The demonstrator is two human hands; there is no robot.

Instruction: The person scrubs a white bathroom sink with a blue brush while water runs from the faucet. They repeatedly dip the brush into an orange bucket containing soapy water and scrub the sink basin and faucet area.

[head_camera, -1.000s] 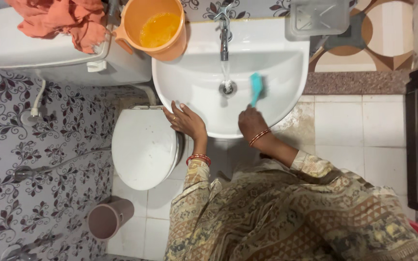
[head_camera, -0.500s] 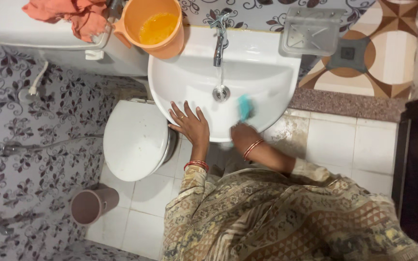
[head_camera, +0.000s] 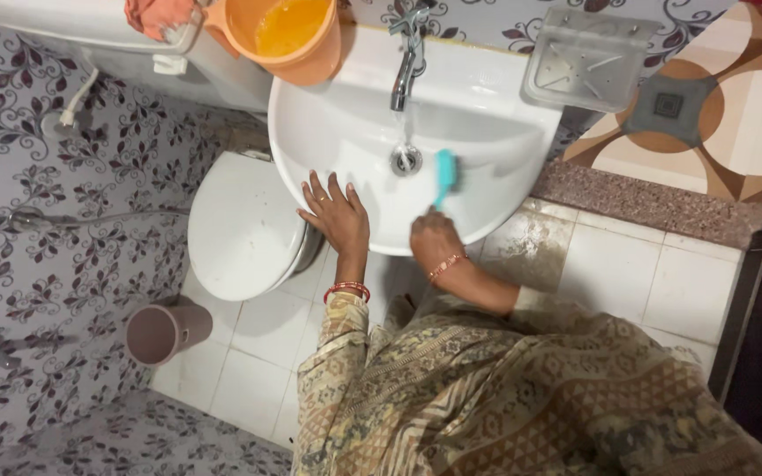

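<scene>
My left hand lies flat with fingers spread on the front rim of the white washbasin. My right hand grips the handle of a teal scrubbing brush, whose head rests inside the bowl just right of the drain. Water runs from the metal tap down onto the drain.
An orange jug sits on the basin's back left corner. A clear soap dish is at the back right. A closed white toilet stands left of the basin, an orange cloth on its tank. A mauve bin stands on the floor.
The brush has moved back up the bowl toward the drain after sweeping down to the front wall. My left hand has stayed on the rim. The view has shifted slightly.
</scene>
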